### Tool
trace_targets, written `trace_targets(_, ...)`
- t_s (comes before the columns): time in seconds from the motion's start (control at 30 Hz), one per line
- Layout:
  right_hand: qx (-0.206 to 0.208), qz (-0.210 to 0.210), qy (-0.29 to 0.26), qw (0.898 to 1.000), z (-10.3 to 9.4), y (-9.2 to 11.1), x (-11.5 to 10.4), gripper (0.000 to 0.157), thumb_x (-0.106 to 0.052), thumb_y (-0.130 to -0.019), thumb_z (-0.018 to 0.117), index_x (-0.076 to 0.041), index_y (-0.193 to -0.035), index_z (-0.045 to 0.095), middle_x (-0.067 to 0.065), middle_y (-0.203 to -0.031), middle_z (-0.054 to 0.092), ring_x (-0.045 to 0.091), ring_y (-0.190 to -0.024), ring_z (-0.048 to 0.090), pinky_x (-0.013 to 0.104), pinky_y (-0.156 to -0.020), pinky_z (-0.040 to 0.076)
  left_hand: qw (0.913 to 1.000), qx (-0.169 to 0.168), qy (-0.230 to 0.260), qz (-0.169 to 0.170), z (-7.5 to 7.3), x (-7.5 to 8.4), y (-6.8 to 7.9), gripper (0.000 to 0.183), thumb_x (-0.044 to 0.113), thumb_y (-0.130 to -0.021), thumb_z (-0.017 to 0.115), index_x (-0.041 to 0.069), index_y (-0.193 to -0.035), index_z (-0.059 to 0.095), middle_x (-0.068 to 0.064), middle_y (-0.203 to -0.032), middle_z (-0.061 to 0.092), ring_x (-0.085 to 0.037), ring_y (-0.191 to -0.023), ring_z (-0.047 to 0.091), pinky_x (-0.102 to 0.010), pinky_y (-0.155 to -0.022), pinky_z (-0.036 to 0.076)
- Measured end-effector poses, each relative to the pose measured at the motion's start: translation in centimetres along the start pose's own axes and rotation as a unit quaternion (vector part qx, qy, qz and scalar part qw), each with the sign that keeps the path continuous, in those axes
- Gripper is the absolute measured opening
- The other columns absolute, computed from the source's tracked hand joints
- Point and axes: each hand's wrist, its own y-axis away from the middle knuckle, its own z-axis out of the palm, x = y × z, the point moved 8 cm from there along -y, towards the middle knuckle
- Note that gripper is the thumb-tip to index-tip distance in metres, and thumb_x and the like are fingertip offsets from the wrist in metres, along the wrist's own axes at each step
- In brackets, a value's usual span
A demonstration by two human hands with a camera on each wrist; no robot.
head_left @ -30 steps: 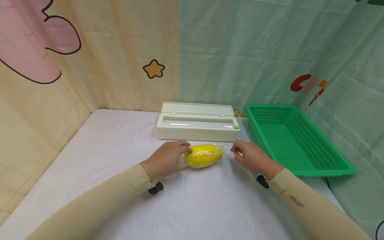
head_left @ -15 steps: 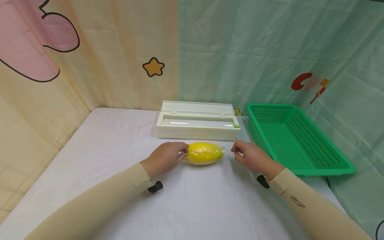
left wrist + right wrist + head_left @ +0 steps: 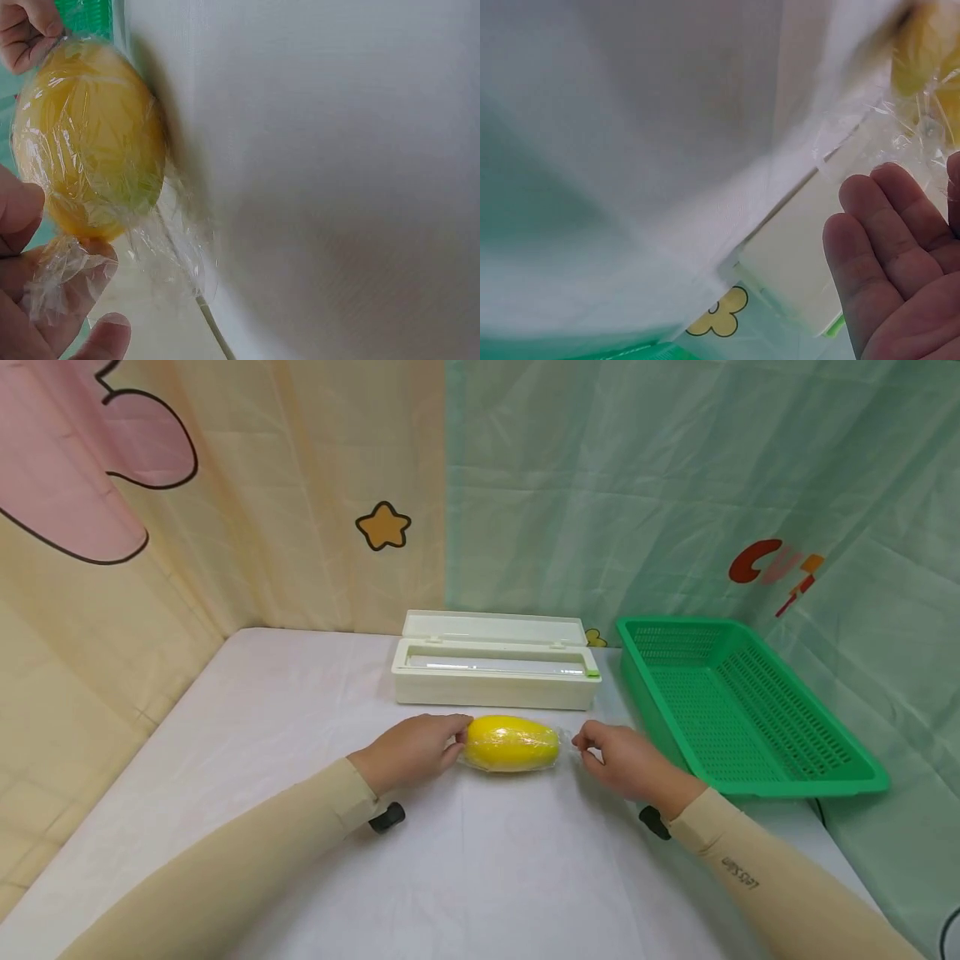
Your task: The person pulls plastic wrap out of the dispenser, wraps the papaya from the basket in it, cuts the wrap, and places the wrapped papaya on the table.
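A yellow oblong fruit [image 3: 512, 743], greenish at one end, lies on its side wrapped in clear cling film [image 3: 64, 281]. My left hand [image 3: 416, 750] is at the fruit's left end, thumb and fingers pinching the gathered film there. In the left wrist view a bunched tail of film lies across the fingers, and a loose flap hangs beside the fruit. On the other side my right hand [image 3: 626, 760] pinches the film's right end between thumb and index finger. Its other fingers [image 3: 889, 232] are extended in the right wrist view, where the pinch itself is mostly cut off.
Behind the fruit stands a white cling film dispenser box [image 3: 495, 692], its lid [image 3: 495, 628] raised. A green perforated basket [image 3: 675, 727] is at the right, near my right forearm. White cloth covers the table [image 3: 480, 860], and printed curtains [image 3: 525, 485] hang behind it.
My left hand has gone from lying on the fruit to pinching film at its left end. The fruit has turned slightly. My right hand has shifted a little left, still pinching film.
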Motion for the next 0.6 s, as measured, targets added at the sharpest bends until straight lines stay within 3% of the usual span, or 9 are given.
trace_targets(0.1, -0.001, -0.021, 0.025, 0.999, 0.4, 0.2, -0.7, 0.003, -0.005, -0.100, 0.061, -0.008, -0.101, 0.062, 0.012, -0.118, 0.078, 0.031, -0.111, 0.073, 0.044, -0.090, 0.061, 0.9998, -0.007, -0.017, 0.002, 0.4, -0.4, -0.4, 0.007, 0.017, -0.104, 0.063, 0.013, -0.111, 0.063, 0.004, -0.093, 0.067, -0.013, -0.077, 0.055, -0.028, -0.075, 0.051)
trace_targets(0.2, 0.007, -0.050, 0.069, 0.996, 0.6, 0.4, -1.5, 0.006, -0.003, -0.098, 0.063, -0.008, -0.097, 0.061, 0.009, -0.104, 0.077, 0.023, -0.092, 0.072, 0.038, -0.082, 0.060, 0.9993, -0.006, -0.035, 0.013, 0.5, -0.5, -0.6, 0.006, 0.017, -0.105, 0.062, 0.014, -0.109, 0.064, 0.003, -0.098, 0.070, -0.012, -0.076, 0.055, -0.026, -0.076, 0.051)
trace_targets(0.3, 0.003, -0.052, 0.112, 0.992, 1.0, 0.3, -1.9, 0.012, -0.004, -0.098, 0.064, -0.010, -0.091, 0.058, 0.001, -0.080, 0.064, 0.015, -0.072, 0.057, 0.031, -0.070, 0.054, 0.9983, 0.002, -0.053, 0.026, 0.5, -0.4, -0.7, 0.008, 0.018, -0.105, 0.062, 0.013, -0.110, 0.067, 0.000, -0.105, 0.075, -0.013, -0.076, 0.057, -0.026, -0.077, 0.053)
trace_targets(0.4, -0.011, -0.049, 0.140, 0.989, 1.5, 0.1, -2.1, 0.018, -0.004, -0.098, 0.065, -0.012, -0.087, 0.054, -0.002, -0.069, 0.049, 0.014, -0.065, 0.045, 0.027, -0.064, 0.046, 0.9976, 0.008, -0.062, 0.031, 0.4, -0.2, -0.7, 0.012, 0.019, -0.105, 0.063, 0.013, -0.113, 0.069, -0.005, -0.122, 0.076, -0.014, -0.078, 0.061, -0.028, -0.079, 0.055)
trace_targets(0.43, -0.018, -0.045, 0.145, 0.988, 1.7, 0.0, -2.1, 0.019, -0.005, -0.099, 0.065, -0.012, -0.086, 0.053, -0.001, -0.069, 0.048, 0.015, -0.065, 0.045, 0.028, -0.064, 0.046, 0.9973, 0.009, -0.065, 0.033, 0.4, -0.2, -0.7, 0.013, 0.020, -0.104, 0.064, 0.013, -0.113, 0.070, -0.007, -0.128, 0.075, -0.014, -0.079, 0.063, -0.028, -0.080, 0.055)
trace_targets(0.6, -0.032, -0.041, 0.128, 0.990, 1.7, 0.1, -2.1, 0.004, -0.007, -0.098, 0.064, -0.011, -0.097, 0.062, 0.001, -0.089, 0.070, 0.018, -0.079, 0.062, 0.037, -0.079, 0.058, 0.9973, 0.014, -0.067, 0.026, 0.6, -0.1, -0.6, 0.015, 0.032, -0.102, 0.067, 0.018, -0.103, 0.071, -0.006, -0.148, 0.065, -0.013, -0.076, 0.063, -0.027, -0.076, 0.052)
